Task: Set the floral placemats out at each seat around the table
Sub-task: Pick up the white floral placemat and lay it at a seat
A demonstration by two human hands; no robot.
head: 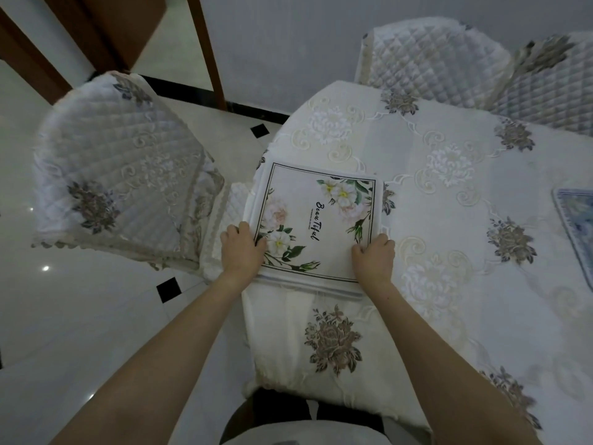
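Observation:
A stack of white floral placemats (pixel 316 220) with a black border line and pink and white flowers lies at the left end of the table (pixel 449 194), which is covered by a cream embroidered cloth. My left hand (pixel 242 248) grips the stack's near left edge, fingers curled onto the top mat. At the near right corner my right hand (pixel 373 256) holds the stack, thumb on top. The layered edges of several mats show below the top one.
A chair (pixel 118 168) with a quilted floral cover stands left of the table end. Two more covered chairs (pixel 430 53) stand at the far side. A blue patterned mat (pixel 577 216) lies at the right edge of view. Glossy tiled floor lies to the left.

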